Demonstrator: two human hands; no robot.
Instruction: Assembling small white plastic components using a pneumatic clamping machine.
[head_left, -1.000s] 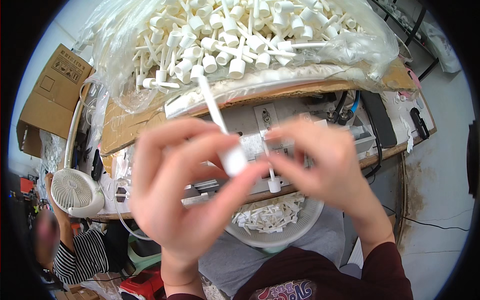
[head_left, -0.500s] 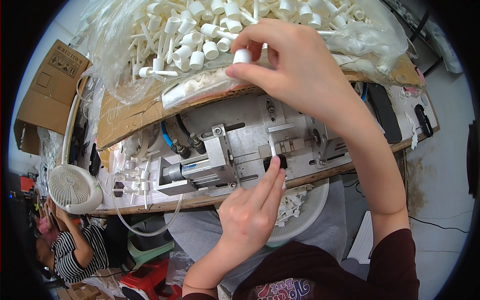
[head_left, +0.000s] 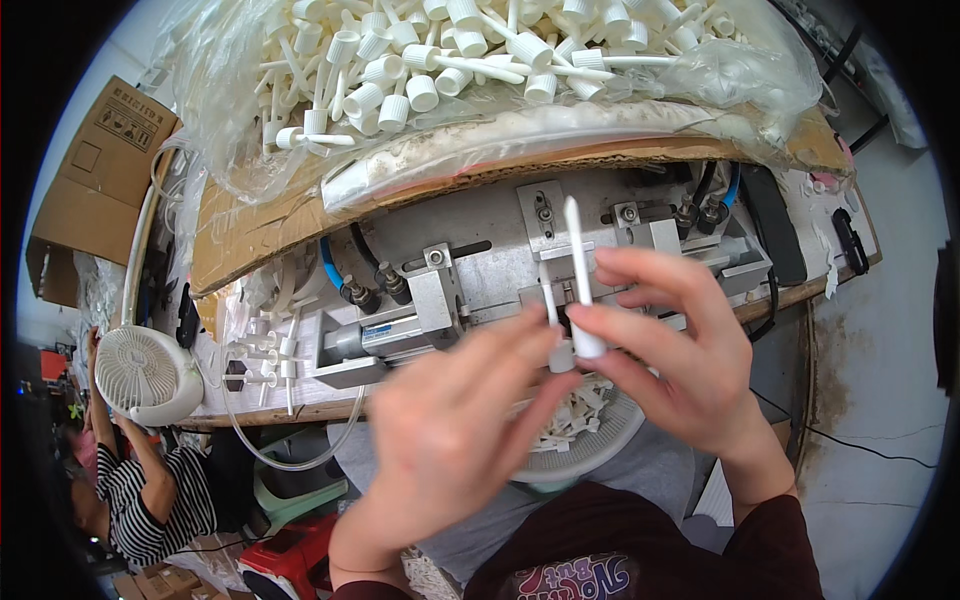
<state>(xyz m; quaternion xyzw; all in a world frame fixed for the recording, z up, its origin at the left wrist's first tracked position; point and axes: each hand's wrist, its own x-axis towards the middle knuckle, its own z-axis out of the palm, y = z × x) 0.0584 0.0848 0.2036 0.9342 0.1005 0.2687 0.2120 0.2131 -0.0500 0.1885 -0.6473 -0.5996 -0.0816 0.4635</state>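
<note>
My right hand (head_left: 700,350) pinches a white cap with a long stem (head_left: 578,265) by its ribbed end, the stem pointing up and away. Close beside it, my left hand (head_left: 450,415), smeared by motion, has thumb and fingers closed on a second white stemmed cap (head_left: 561,356) with a thinner stem. Both hands are over the near edge of a metal clamping fixture (head_left: 500,275), partly hiding its middle. On the fixture's left side is a pneumatic cylinder (head_left: 390,335).
Many white stemmed caps (head_left: 420,95) fill a clear plastic bag on cardboard (head_left: 240,240) behind the fixture. A basket (head_left: 610,440) of small white pieces rests on my lap. A fan (head_left: 150,375) stands left; beyond it is another person (head_left: 160,490). Black phone-like slab (head_left: 775,225) lies right.
My right hand has come down from the bag to the fixture with a stemmed cap. My left hand has shifted back and now grips the cap whose stem it was touching at the fixture.
</note>
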